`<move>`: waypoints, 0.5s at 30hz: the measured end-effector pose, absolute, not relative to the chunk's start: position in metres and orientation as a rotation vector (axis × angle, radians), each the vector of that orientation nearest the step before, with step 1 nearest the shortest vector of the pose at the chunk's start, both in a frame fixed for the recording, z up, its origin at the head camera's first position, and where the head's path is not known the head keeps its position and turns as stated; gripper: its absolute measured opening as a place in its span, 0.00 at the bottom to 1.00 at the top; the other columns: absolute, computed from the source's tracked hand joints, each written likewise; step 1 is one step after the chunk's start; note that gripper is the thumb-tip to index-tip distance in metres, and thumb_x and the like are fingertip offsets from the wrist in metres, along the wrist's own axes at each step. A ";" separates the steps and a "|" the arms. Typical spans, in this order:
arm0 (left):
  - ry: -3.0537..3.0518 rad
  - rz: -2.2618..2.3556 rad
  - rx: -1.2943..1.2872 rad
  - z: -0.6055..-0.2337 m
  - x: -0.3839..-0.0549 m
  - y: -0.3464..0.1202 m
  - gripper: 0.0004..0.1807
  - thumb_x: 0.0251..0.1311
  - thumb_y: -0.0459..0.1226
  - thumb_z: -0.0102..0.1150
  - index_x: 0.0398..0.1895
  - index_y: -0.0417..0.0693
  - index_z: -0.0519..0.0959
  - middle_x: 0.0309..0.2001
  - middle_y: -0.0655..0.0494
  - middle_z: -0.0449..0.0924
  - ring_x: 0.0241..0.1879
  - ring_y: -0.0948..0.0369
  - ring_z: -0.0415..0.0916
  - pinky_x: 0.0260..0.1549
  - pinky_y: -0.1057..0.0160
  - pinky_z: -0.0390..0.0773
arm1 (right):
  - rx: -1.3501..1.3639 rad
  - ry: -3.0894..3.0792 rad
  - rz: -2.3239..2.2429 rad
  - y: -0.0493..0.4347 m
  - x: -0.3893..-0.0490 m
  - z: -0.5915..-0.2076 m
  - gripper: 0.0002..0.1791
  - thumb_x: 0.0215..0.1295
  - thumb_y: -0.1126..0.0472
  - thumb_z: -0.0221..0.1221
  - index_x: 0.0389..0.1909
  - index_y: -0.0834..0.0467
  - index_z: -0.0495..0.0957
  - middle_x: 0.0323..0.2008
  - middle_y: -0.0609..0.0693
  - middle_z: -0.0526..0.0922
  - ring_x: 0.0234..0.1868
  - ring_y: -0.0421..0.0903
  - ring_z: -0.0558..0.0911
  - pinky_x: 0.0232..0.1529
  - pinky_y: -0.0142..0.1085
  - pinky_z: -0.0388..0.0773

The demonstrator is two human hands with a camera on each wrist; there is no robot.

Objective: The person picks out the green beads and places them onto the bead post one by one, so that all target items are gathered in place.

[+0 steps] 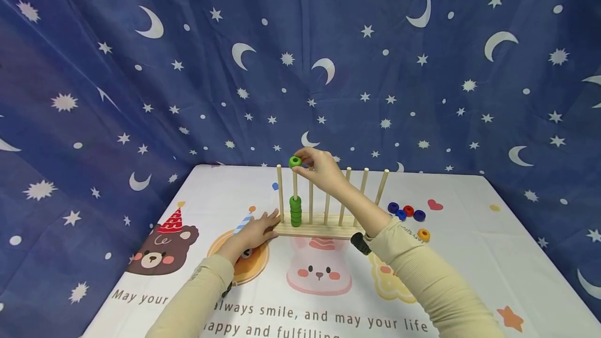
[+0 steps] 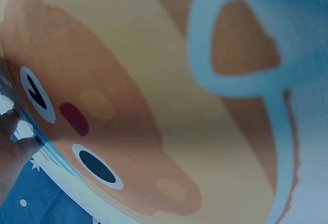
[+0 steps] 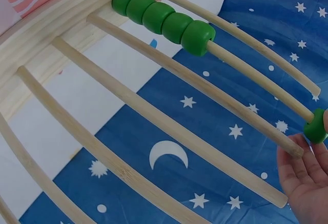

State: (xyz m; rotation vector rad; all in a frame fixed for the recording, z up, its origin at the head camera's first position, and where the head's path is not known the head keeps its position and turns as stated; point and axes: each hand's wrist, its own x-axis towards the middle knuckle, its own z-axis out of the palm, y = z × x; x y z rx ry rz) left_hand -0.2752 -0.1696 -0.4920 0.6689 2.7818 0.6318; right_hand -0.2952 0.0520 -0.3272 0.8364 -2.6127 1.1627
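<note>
A wooden peg rack (image 1: 300, 231) with several upright pegs stands on the printed tablecloth. Green beads (image 1: 295, 212) are stacked low on its second peg from the left. At the top of that same peg, my right hand (image 1: 324, 171) pinches another green bead (image 1: 295, 161) between thumb and fingers. In the right wrist view this held bead (image 3: 315, 126) sits right at the peg's tip, partly cut off by the frame edge. My left hand (image 1: 255, 231) rests at the rack's left end, fingers extended against the base; its fingertips (image 2: 31, 143) show at the left wrist view's edge.
Right of the rack lie loose beads: blue ones (image 1: 393, 207), a red one (image 1: 408, 210) and an orange one (image 1: 424, 234). The other pegs (image 1: 380, 189) rise bare beneath and beside my right forearm. A blue star-and-moon curtain (image 1: 300, 67) hangs behind the table.
</note>
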 end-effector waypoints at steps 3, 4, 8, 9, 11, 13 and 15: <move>2.773 0.636 0.665 -0.494 -0.275 -0.170 0.28 0.66 0.41 0.51 0.68 0.42 0.63 0.72 0.43 0.52 0.69 0.35 0.51 0.63 0.29 0.47 | 0.828 -2.637 1.161 0.052 -0.295 -0.328 0.19 0.62 0.59 0.61 0.52 0.64 0.76 0.48 0.58 0.82 0.49 0.53 0.81 0.53 0.46 0.77; 2.769 0.636 0.661 -0.495 -0.276 -0.170 0.28 0.67 0.41 0.51 0.69 0.42 0.63 0.72 0.43 0.52 0.69 0.36 0.50 0.63 0.30 0.47 | 0.830 -2.644 1.145 0.051 -0.295 -0.328 0.21 0.63 0.59 0.61 0.54 0.64 0.75 0.49 0.58 0.82 0.50 0.53 0.81 0.53 0.45 0.77; 2.772 0.640 0.656 -0.495 -0.277 -0.170 0.29 0.66 0.41 0.52 0.68 0.41 0.63 0.73 0.43 0.51 0.69 0.36 0.50 0.63 0.30 0.47 | 0.846 -2.640 1.118 0.052 -0.295 -0.326 0.23 0.64 0.57 0.59 0.57 0.64 0.73 0.52 0.58 0.80 0.54 0.53 0.80 0.55 0.43 0.77; 2.776 0.642 0.655 -0.494 -0.277 -0.171 0.29 0.66 0.41 0.52 0.68 0.42 0.63 0.73 0.44 0.51 0.69 0.36 0.50 0.63 0.30 0.47 | 0.848 -2.626 1.111 0.052 -0.295 -0.325 0.23 0.64 0.57 0.59 0.57 0.64 0.73 0.52 0.59 0.80 0.54 0.53 0.79 0.54 0.42 0.77; 2.783 0.645 0.658 -0.494 -0.278 -0.171 0.29 0.66 0.41 0.52 0.68 0.42 0.63 0.73 0.44 0.52 0.69 0.36 0.51 0.63 0.30 0.47 | 0.849 -2.592 1.115 0.053 -0.295 -0.323 0.21 0.65 0.57 0.58 0.55 0.64 0.74 0.52 0.58 0.80 0.54 0.53 0.80 0.54 0.41 0.77; 2.783 0.648 0.661 -0.494 -0.278 -0.171 0.29 0.66 0.41 0.52 0.68 0.42 0.63 0.72 0.44 0.52 0.69 0.36 0.51 0.63 0.30 0.47 | 0.845 -2.562 1.115 0.054 -0.294 -0.322 0.19 0.65 0.57 0.58 0.53 0.64 0.74 0.51 0.58 0.81 0.53 0.53 0.80 0.54 0.42 0.77; 2.778 0.642 0.656 -0.494 -0.278 -0.171 0.29 0.66 0.41 0.52 0.68 0.43 0.63 0.73 0.44 0.52 0.69 0.36 0.51 0.63 0.30 0.47 | 0.842 -2.544 1.118 0.055 -0.292 -0.321 0.19 0.65 0.57 0.59 0.53 0.64 0.75 0.50 0.58 0.81 0.53 0.53 0.80 0.54 0.42 0.77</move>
